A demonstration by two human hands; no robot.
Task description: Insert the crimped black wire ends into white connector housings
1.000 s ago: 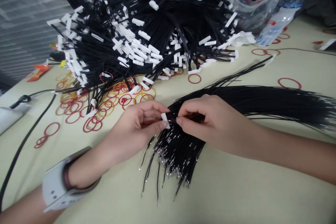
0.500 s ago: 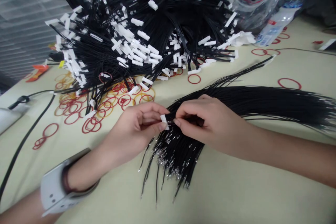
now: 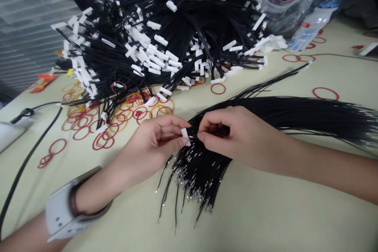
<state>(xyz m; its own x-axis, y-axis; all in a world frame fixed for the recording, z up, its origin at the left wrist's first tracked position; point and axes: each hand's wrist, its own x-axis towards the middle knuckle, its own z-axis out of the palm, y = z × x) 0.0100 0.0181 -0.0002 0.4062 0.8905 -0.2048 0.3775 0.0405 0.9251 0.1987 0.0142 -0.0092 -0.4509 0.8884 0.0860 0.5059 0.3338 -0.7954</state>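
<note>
Between the thumb and fingers of my left hand [image 3: 158,139] is a small white connector housing [image 3: 186,136]. Just to its right, my right hand [image 3: 236,132] pinches a thin black wire whose end points at the housing; the fingertips cover most of it. How far the wire end sits in the housing is too small to tell. Beneath both hands lies a thick bundle of black wires [image 3: 203,165], its loose ends tipped with shiny metal terminals. The bundle stretches away to the right edge under my right wrist.
Behind my hands rises a large heap of black wires with white connectors [image 3: 153,55]. Red and yellow rubber bands [image 3: 124,116] are scattered before it. A clear plastic bag [image 3: 283,4] and a plastic bottle [image 3: 310,27] stand back right. A black cable [image 3: 32,161] curves along the left.
My right hand has shifted very slightly to the right, away from the connector housing. My left hand holds nearly still with the housing in its fingers.
</note>
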